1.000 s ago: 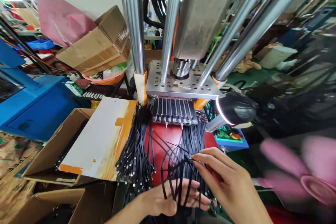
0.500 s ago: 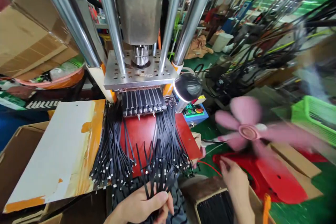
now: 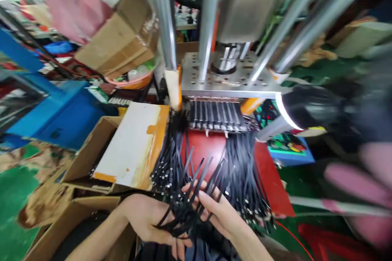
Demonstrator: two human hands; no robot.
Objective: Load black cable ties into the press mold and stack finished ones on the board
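In front of the press, my left hand (image 3: pixel 153 220) holds a loose bunch of thin black straps (image 3: pixel 188 218) from the left, fingers curled beneath it. My right hand (image 3: pixel 222 214) grips the same bunch from the right, its thumb and fingers among the upper strap ends. Beyond the hands, a left cluster of black straps (image 3: pixel 171 163) and a right cluster (image 3: pixel 245 175) hang over the red board (image 3: pixel 203 144), small shiny tips at their lower ends. Under the press plate (image 3: pixel 196 86), several straps lie side by side in a clamping block (image 3: pixel 218 116).
Left of the press, a white board (image 3: pixel 130 142) with orange tape rests on a cardboard box (image 3: pixel 84 159). Another open box (image 3: pixel 76 212) stands at lower left. A black lamp (image 3: pixel 306 106) and a blurred pink fan (image 3: pixel 358 183) are on the right.
The view has swung left. My right hand has come from beside the box on the right to the straps. The bunch is now between both hands.
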